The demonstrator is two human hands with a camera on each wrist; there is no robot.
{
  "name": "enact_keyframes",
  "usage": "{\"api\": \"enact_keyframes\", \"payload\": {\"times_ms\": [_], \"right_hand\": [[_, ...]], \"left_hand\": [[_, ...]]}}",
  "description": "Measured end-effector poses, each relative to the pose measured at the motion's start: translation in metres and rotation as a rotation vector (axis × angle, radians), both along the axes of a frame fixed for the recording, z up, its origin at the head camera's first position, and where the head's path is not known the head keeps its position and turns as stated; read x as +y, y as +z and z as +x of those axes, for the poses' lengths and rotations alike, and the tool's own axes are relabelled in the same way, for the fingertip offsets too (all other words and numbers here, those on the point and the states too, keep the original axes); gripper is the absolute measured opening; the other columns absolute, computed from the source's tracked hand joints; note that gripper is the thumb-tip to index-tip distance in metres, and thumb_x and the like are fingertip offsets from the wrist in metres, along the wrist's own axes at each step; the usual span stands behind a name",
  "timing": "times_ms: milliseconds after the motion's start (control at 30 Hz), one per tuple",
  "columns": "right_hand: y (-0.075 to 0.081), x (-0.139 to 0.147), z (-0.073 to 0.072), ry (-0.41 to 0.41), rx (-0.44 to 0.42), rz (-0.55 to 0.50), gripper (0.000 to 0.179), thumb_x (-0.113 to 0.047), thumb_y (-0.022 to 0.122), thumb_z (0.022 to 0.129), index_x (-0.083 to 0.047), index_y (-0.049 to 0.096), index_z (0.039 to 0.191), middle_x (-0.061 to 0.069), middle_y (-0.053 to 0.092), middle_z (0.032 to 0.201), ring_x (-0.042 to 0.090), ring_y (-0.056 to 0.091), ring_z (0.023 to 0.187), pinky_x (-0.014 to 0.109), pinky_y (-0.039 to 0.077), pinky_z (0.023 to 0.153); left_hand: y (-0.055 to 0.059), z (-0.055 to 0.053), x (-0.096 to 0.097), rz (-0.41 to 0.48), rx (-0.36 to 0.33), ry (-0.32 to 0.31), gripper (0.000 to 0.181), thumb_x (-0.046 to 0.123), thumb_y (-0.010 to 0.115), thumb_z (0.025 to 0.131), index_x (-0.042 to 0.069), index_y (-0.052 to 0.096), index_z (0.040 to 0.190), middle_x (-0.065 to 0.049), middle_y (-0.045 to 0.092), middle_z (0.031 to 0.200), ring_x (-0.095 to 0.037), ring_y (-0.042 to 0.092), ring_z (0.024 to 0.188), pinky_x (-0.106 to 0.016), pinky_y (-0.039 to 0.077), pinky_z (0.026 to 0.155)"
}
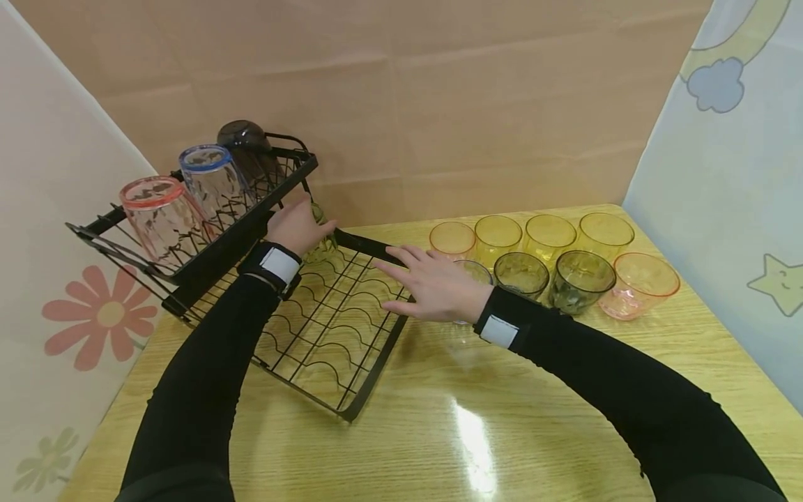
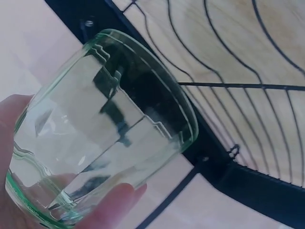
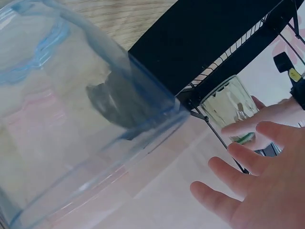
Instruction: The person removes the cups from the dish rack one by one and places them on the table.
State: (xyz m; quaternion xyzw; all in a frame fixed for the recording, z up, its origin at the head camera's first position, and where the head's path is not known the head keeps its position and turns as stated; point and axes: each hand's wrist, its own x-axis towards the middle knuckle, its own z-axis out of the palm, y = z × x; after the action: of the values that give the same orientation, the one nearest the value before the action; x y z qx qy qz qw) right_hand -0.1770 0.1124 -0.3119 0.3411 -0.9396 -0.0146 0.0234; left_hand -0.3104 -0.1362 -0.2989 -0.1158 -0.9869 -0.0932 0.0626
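My left hand (image 1: 293, 226) grips a green-tinted clear tumbler (image 2: 105, 129) by its base end, fingers and thumb curled round it. In the head view this hand reaches in at the back of the black two-tier dish rack (image 1: 384, 357), partly under the upper tier. The tumbler's rim faces the lower tier's dark frame; whether it touches the wires I cannot tell. My right hand (image 1: 439, 284) has its fingers spread and holds nothing, over the lower tier's right edge. Close to it stands a clear tumbler with a blue tint (image 3: 62, 119), partly hidden by that hand in the head view.
On the upper tier three upside-down tumblers stand: one red-rimmed (image 1: 159, 216), one blue-rimmed (image 1: 213, 181), one dark (image 1: 247, 150). Upright on the wooden table (image 1: 502, 390), at right, are several yellow tumblers (image 1: 550, 237), dark ones (image 1: 580, 282) and a pinkish-orange one (image 1: 640, 282).
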Motion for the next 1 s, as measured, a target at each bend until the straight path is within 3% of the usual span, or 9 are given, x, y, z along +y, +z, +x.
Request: {"api": "enact_keyframes", "payload": {"times_ms": [67, 200, 367, 467, 600, 700, 767, 867, 1000], "right_hand": [[0.000, 0.001, 0.000, -0.003, 0.000, 0.002, 0.074, -0.064, 0.035, 0.097, -0.021, 0.024, 0.156, 0.013, 0.026, 0.156, 0.030, 0.026, 0.141, 0.055, 0.031, 0.107], [-0.001, 0.002, -0.001, -0.008, -0.003, -0.012, 0.075, -0.064, 0.035, 0.097, -0.020, 0.023, 0.156, 0.013, 0.024, 0.157, 0.031, 0.025, 0.142, 0.054, 0.030, 0.107], [0.000, 0.001, -0.003, -0.016, 0.040, -0.080, 0.077, -0.062, 0.039, 0.097, -0.017, 0.019, 0.157, 0.016, 0.022, 0.157, 0.033, 0.026, 0.141, 0.053, 0.031, 0.108], [0.001, -0.001, -0.005, -0.037, 0.069, -0.137, 0.081, -0.061, 0.041, 0.097, -0.016, 0.012, 0.157, 0.017, 0.020, 0.157, 0.034, 0.025, 0.141, 0.052, 0.030, 0.108], [0.002, -0.005, -0.005, -0.053, 0.074, -0.244, 0.085, -0.060, 0.041, 0.097, -0.015, 0.003, 0.157, 0.016, 0.012, 0.159, 0.034, 0.022, 0.142, 0.050, 0.027, 0.111], [0.003, -0.010, -0.003, -0.038, 0.080, -0.379, 0.086, -0.059, 0.042, 0.097, -0.014, -0.001, 0.157, 0.015, 0.006, 0.160, 0.034, 0.019, 0.143, 0.048, 0.022, 0.113], [0.003, -0.015, -0.003, -0.019, 0.097, -0.484, 0.087, -0.062, 0.038, 0.097, -0.012, -0.001, 0.157, 0.015, 0.003, 0.161, 0.032, 0.016, 0.144, 0.048, 0.020, 0.113], [0.004, -0.023, -0.001, -0.001, 0.132, -0.628, 0.090, -0.069, 0.029, 0.095, -0.009, 0.002, 0.156, 0.012, 0.003, 0.161, 0.029, 0.014, 0.145, 0.048, 0.020, 0.113], [0.007, -0.034, 0.002, -0.005, 0.141, -0.770, 0.095, -0.076, 0.021, 0.090, -0.009, 0.006, 0.156, 0.009, 0.006, 0.161, 0.025, 0.015, 0.145, 0.053, 0.032, 0.106]], "left_hand": [[0.003, 0.000, 0.002, 0.000, 0.005, -0.011, 0.080, 0.051, 0.059, 0.092, -0.006, 0.039, 0.144, -0.012, 0.061, 0.069, -0.026, 0.060, 0.058, -0.041, 0.050, 0.059], [0.008, 0.005, 0.003, 0.025, 0.005, -0.022, 0.084, 0.053, 0.059, 0.091, -0.006, 0.034, 0.147, -0.019, 0.067, 0.084, -0.032, 0.065, 0.069, -0.049, 0.053, 0.070], [0.014, 0.019, 0.000, 0.191, -0.061, -0.034, 0.093, 0.060, 0.055, 0.090, -0.006, 0.027, 0.149, -0.030, 0.059, 0.119, -0.042, 0.062, 0.098, -0.055, 0.049, 0.084], [0.015, 0.030, -0.001, 0.379, -0.142, -0.042, 0.094, 0.065, 0.053, 0.089, -0.002, 0.028, 0.150, -0.029, 0.052, 0.130, -0.043, 0.060, 0.102, -0.053, 0.049, 0.083], [0.013, 0.046, 0.001, 0.755, -0.343, -0.060, 0.094, 0.061, 0.053, 0.091, 0.004, 0.014, 0.155, -0.027, 0.032, 0.148, -0.041, 0.051, 0.119, -0.048, 0.054, 0.080], [0.009, 0.059, 0.007, 1.034, -0.476, -0.065, 0.094, 0.056, 0.052, 0.094, 0.006, 0.002, 0.156, -0.022, 0.015, 0.156, -0.037, 0.031, 0.137, -0.049, 0.052, 0.084], [0.006, 0.067, 0.012, 1.168, -0.527, -0.082, 0.087, 0.054, 0.049, 0.096, 0.005, 0.010, 0.155, -0.021, 0.022, 0.153, -0.035, 0.033, 0.135, -0.050, 0.051, 0.087], [0.001, 0.081, 0.020, 1.297, -0.579, -0.156, 0.073, 0.054, 0.041, 0.099, 0.002, 0.028, 0.148, -0.022, 0.037, 0.140, -0.031, 0.048, 0.121, -0.048, 0.052, 0.087], [-0.002, 0.103, 0.029, 1.489, -0.662, -0.240, 0.058, 0.052, 0.034, 0.102, 0.008, 0.036, 0.141, -0.013, 0.048, 0.123, -0.020, 0.058, 0.099, -0.040, 0.053, 0.082]]}}
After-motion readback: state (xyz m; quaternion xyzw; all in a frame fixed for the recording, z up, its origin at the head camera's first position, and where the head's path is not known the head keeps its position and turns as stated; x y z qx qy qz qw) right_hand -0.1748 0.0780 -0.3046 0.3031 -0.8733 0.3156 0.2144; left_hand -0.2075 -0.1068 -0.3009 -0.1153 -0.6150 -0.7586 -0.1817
